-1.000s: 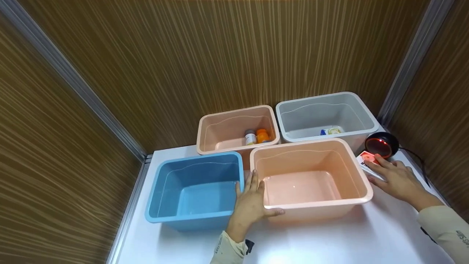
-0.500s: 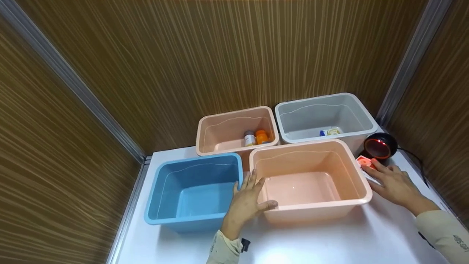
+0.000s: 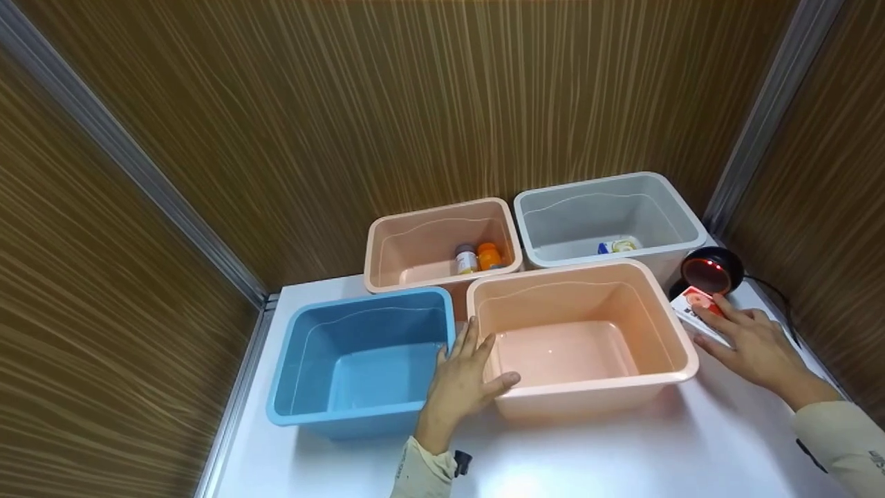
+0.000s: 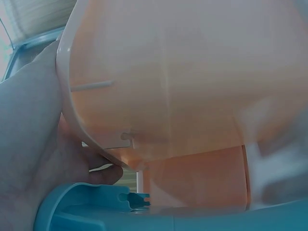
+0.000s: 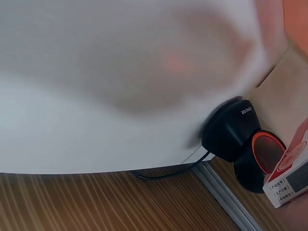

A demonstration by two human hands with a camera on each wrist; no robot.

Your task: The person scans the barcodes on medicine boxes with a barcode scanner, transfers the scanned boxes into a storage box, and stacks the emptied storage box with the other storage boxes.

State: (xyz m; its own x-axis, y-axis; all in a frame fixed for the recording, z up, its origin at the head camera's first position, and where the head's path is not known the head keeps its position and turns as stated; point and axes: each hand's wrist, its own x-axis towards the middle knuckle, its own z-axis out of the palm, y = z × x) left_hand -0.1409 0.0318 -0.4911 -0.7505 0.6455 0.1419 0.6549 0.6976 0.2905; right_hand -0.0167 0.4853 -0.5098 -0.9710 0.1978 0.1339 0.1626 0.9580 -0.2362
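Observation:
In the head view, my left hand (image 3: 453,387) rests on the left rim of the front peach bin (image 3: 581,384), fingers spread and fairly straight, thumb over the front rim. The blue bin (image 3: 359,415) stands just left of it. At the right, my right hand (image 3: 757,349) holds a small white and red printed box (image 3: 695,304) between thumb and fingers. The box is tilted right in front of a black scanner (image 3: 712,270) with a round, red-lit face. The right wrist view shows the box (image 5: 291,175) with printed lines on its end, overlapping the scanner's red-ringed window.
Behind stands another peach bin (image 3: 415,280) with a white bottle (image 3: 467,260) and an orange bottle (image 3: 489,257). A grey bin (image 3: 581,228) beside it holds small blue-and-white and yellowish items. A cable runs from the scanner along the right panel wall (image 3: 823,207).
The right hand has tipped the box at the scanner, and the bright red glow on its face has gone. The left hand has shifted slightly left, with its thumb drawn back along the front rim.

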